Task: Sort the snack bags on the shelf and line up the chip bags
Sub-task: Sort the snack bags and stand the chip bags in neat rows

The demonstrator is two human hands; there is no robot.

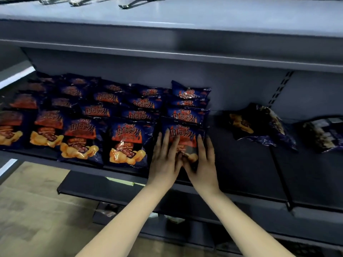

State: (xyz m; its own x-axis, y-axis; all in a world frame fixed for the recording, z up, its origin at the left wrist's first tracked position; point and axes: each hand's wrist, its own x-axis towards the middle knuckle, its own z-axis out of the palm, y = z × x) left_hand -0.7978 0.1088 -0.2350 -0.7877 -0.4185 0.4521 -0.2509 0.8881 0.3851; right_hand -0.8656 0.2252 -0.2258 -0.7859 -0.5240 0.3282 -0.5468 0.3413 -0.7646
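The left hand (164, 158) and right hand (202, 158) lay flat side by side, fingers straight and grasping nothing, pressing on the front bag (182, 131) of the rightmost column, near the front edge of the shelf (241, 164). That column held four chip bags (187, 115). Five columns showed in all, the left ones too dim to count. Two more lay askew to the right, well apart: a near bag (258, 125) and a far bag (324, 134).

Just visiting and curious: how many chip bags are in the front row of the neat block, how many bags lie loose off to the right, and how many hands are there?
Front-row chip bags: 5
Loose bags: 2
Hands, left hand and right hand: 2
Total: 9
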